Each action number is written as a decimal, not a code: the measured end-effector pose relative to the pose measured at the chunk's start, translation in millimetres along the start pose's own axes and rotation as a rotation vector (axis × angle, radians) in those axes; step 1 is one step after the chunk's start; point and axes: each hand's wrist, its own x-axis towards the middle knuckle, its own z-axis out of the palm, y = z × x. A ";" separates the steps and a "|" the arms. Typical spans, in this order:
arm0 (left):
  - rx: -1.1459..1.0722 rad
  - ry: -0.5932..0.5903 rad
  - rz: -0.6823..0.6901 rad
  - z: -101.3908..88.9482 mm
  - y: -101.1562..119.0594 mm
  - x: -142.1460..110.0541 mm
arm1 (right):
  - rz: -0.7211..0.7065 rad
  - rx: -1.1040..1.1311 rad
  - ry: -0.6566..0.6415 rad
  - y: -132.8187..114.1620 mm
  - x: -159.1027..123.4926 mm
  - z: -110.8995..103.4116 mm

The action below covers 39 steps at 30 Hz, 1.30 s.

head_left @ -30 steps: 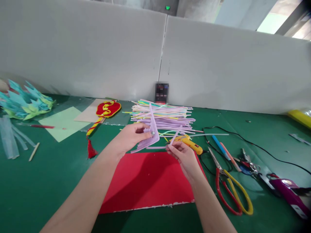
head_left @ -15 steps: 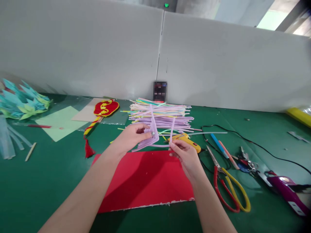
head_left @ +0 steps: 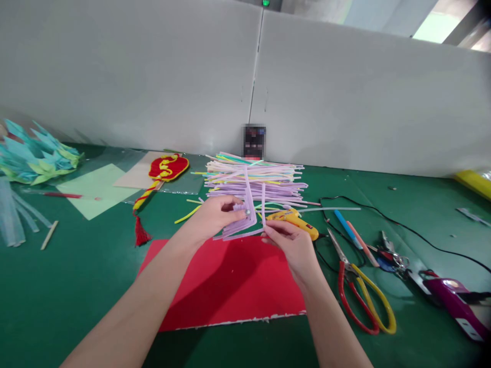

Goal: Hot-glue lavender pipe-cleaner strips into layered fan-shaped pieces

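My left hand [head_left: 217, 217] pinches a nested stack of lilac pipe cleaners [head_left: 251, 212], each bent into a corner, with one long end standing upright. Between the thumb and fingers of my right hand [head_left: 291, 243] is a single bent pipe cleaner [head_left: 263, 202]. Its upright leg rises just right of the stack, and its other leg runs left beneath it. Both hands are above the far edge of a red sheet [head_left: 230, 286]. Behind them lies a pile of pastel pipe cleaners [head_left: 255, 179], and a yellow glue gun [head_left: 303, 225] rests behind my right hand.
To the right are scissors [head_left: 351, 273], two marker-like sticks [head_left: 347, 230], keys [head_left: 391, 255], a purple tool [head_left: 452, 301] and a black cord [head_left: 414, 230]. A red-yellow fan ornament [head_left: 169, 167], green paper [head_left: 95, 191] and a blue-green paper piece [head_left: 36, 153] lie left. A grey partition [head_left: 134, 76] stands behind.
My right hand has brought the single bent pipe cleaner left, closer to the stack. The stack in my left hand now appears slightly farther right and lower.
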 end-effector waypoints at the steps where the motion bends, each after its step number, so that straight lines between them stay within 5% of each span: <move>1: 0.009 -0.009 0.010 1.3 1.0 -0.4 | 0.002 0.005 -0.008 -0.9 -0.8 0.1; 39: 0.124 0.033 0.049 14.6 9.2 -7.9 | -0.095 0.043 0.046 -2.0 -4.3 5.2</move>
